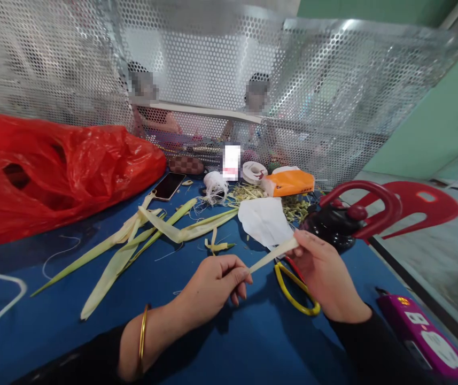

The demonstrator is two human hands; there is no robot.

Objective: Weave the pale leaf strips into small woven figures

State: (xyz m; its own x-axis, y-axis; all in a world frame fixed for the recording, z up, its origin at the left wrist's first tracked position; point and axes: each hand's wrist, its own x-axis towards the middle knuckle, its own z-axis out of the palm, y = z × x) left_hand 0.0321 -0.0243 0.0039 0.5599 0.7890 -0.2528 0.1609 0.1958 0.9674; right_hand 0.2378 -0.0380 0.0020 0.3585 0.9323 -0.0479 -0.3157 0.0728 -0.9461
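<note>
A pale leaf strip (272, 254) is stretched between both hands above the blue table (253, 342). My left hand (212, 283), with a gold bangle on the wrist, pinches the strip's lower end. My right hand (325, 272) pinches its upper end, fingers closed. Yellow-handled scissors (295, 291) lie on the table just under my right hand. Several long green-white leaf strips (144, 235) lie spread to the left of my hands.
A red plastic bag (52, 171) fills the left. A phone (168, 185), thread spool (215, 185), tape roll (254, 172), orange tissue pack (288, 183), white tissue (264, 220), dark kettle (333, 222) and purple box (425, 337) surround. Perforated metal screen (212, 64) behind, with people beyond.
</note>
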